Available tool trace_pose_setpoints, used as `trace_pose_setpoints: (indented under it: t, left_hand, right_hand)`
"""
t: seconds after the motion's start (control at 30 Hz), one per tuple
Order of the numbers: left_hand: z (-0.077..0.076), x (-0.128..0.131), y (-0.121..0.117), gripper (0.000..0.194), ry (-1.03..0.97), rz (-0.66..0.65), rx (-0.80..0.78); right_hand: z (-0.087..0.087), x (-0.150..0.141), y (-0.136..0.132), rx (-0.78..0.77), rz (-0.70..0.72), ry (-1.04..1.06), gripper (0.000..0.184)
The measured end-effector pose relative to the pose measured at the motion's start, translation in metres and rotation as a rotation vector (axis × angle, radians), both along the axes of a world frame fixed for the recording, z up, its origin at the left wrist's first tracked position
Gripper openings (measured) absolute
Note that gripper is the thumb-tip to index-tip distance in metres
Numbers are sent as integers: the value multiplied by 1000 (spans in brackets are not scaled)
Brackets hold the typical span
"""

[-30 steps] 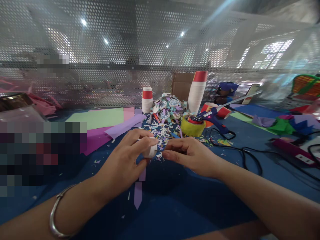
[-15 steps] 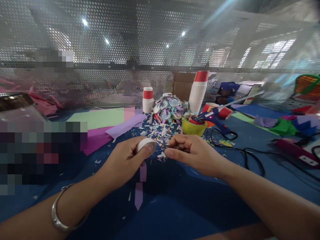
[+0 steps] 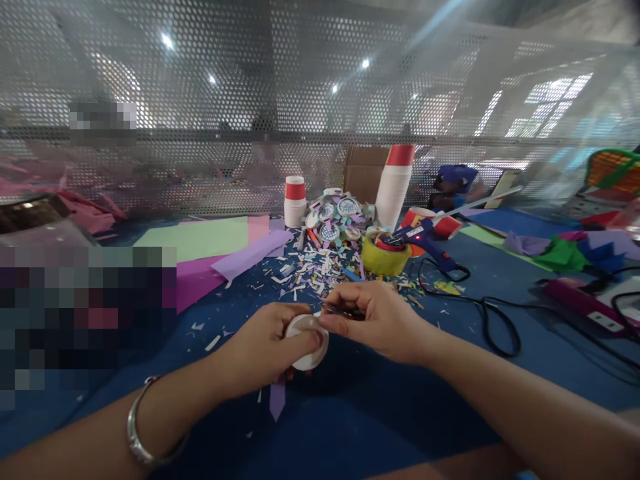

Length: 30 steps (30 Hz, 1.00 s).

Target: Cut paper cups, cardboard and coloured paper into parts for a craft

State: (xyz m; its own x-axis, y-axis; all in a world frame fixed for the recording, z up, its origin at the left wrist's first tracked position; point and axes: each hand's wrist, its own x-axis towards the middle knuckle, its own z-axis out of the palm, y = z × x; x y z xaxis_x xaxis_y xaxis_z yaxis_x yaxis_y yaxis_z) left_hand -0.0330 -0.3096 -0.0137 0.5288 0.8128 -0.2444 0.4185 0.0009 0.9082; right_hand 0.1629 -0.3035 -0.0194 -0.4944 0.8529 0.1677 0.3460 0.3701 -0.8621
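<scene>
Your left hand (image 3: 277,340) is closed on the white round piece (image 3: 301,324), thumb laid across its face, the other fingers curled behind. The piece is tilted, its face toward you, above the blue table (image 3: 400,420). Your left forearm enters from the lower left (a silver bangle (image 3: 134,427) circles the wrist). Your right hand (image 3: 375,323) pinches a slim dark tool (image 3: 345,310) between thumb and curled fingers, fingertips at the piece's upper right edge; contact cannot be confirmed. Your right forearm slopes in from the lower right. Below your left hand lies a purple strip (image 3: 277,402). Beyond both hands are paper scraps (image 3: 320,267), then a yellow tape roll (image 3: 383,261) with the glue gun (image 3: 425,241) resting against it.
</scene>
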Motion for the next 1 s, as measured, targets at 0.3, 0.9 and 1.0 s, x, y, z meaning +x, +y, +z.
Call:
trace_pose_setpoints:
  t: [0.3,0.9,1.0]
  left_hand:
    - [-3,1,3,25,-19,-42,-93]
    - [-4,-1,0,26,33,-158,447]
    - [-5,-1,-1,25,20,-178,462]
  right_hand:
    - [1,0,2,-147,74,81,23]
    - [0,-1,-2,-89,89,73,9]
    - [0,-2,-3,-132,117,112,10]
